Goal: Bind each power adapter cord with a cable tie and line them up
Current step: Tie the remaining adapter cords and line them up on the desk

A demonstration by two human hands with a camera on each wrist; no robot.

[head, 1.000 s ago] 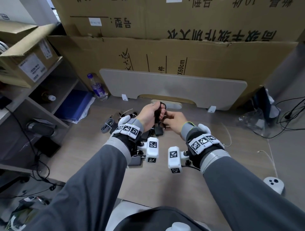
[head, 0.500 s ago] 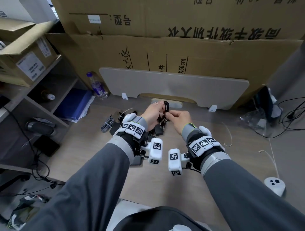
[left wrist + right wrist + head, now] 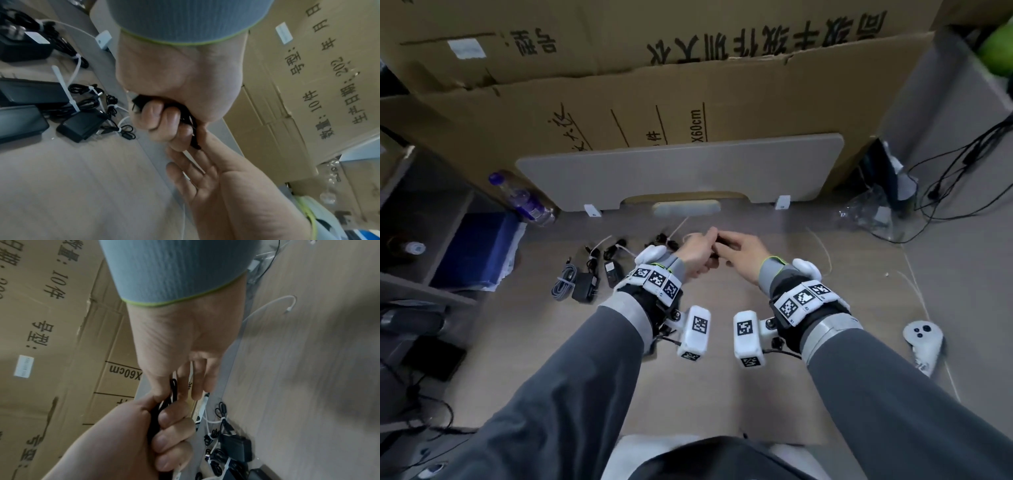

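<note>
My left hand (image 3: pixel 697 251) grips a coiled black adapter cord (image 3: pixel 185 118) in its fist, a little above the wooden table (image 3: pixel 722 394). My right hand (image 3: pixel 743 250) meets it from the right. Its thumb and forefinger pinch the cord's loop (image 3: pixel 173 386) while the other fingers stay straight. A thin white cable tie (image 3: pixel 183 211) trails down below the two hands. The adapter body itself is hidden in the hands. To the left lie several black adapters (image 3: pixel 582 291) with cords bound by white ties (image 3: pixel 74 104).
A grey cable bundle (image 3: pixel 563 284) lies left of the adapters. A water bottle (image 3: pixel 520 198) and a grey board (image 3: pixel 678 174) stand at the back against cardboard boxes (image 3: pixel 688 102). Loose white ties (image 3: pixel 822 246) and a white controller (image 3: pixel 924 339) lie at the right.
Both hands have moved forward together with the cord and turned flatter. The adapter that hung below them earlier is now out of sight.
</note>
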